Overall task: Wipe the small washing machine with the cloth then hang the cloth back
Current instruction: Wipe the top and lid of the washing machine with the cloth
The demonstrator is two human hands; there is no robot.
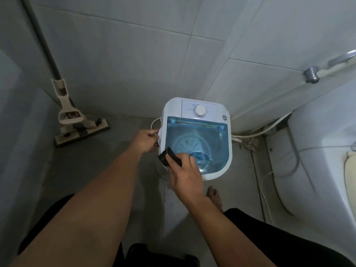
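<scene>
At frame centre, the left hand (147,138) is gripping the washer's (196,138) left edge, likely steadying it, while the right hand (185,173) is pressing a dark cloth (167,156) onto the lower-left lid corner, wiping.

Your arms are bare all the way up, no sleeves showing, and there's no watch, ring or band on your left hand (147,138) or your right hand (185,178). You've got black shorts (269,234) on, dark fabric on both sides down low. Your foot (214,195) is bare too.
</scene>
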